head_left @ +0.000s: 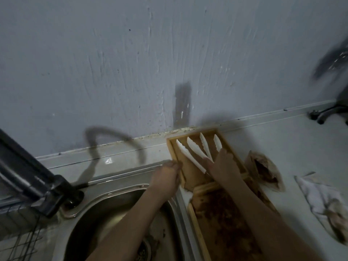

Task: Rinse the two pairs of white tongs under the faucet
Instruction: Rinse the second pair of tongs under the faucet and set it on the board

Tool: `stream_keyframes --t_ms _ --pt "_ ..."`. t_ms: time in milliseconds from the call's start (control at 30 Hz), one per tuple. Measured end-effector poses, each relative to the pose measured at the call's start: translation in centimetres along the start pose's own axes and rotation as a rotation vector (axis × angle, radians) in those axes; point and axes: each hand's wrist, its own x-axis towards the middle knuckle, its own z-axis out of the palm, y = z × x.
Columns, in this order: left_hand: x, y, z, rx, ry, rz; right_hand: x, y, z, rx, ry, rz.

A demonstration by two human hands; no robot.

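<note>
1. Picking up comes first: the 2 pairs of white tongs (pixel 195 150) lie in a wooden tray (pixel 190 172) on the bench (pixel 293 147), beside the sink (pixel 105 210).
2. Next, I judge, they must be carried left under the faucet (pixel 30 185).
3. Right hand (pixel 224 164) rests over the tongs' handle ends; whether it grips them I cannot tell.
4. Left hand (pixel 167 176) grips the tray's edge.

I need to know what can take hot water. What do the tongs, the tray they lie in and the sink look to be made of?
Tongs: probably plastic, being matte white and opaque with scalloped edges. Tray: apparently pale unfinished wood or bamboo, with a tan, dull surface and brown stains. Sink: likely stainless steel, being grey with a brushed sheen.
</note>
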Motion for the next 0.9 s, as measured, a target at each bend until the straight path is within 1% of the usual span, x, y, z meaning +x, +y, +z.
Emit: stream_keyframes --t_ms 133,300,467,533,700,767,833,900 --pt "1.3 -0.9 1.4 0.093 -0.07 0.058 1.8 0.2 1.1 -0.06 0.014 0.006" --pt "1.8 -1.2 2.0 0.113 -0.056 0.07 2.9 0.4 2.7 -0.128 0.044 -0.038" --pt "2.0 -0.7 1.7 0.146 -0.081 0.063 3.2 0.5 3.8 -0.054 0.005 -0.023" --pt "2.0 -0.6 1.4 0.167 -0.092 0.06 2.9 0.4 3.9 -0.081 -0.005 -0.043" --pt "1.5 -0.5 1.4 0.216 -0.07 0.066 2.0 0.5 4.2 -0.076 0.068 -0.12" --pt "1.2 -0.4 1.3 0.225 -0.055 0.06 1.5 0.7 4.4 -0.076 0.055 -0.135" --pt "0.8 -0.3 1.1 0.267 -0.084 0.046 1.0 0.7 4.3 -0.082 0.029 -0.151" --pt "0.5 -0.2 0.7 0.282 -0.155 0.022 0.7 0.7 3.9 -0.038 -0.016 -0.127"
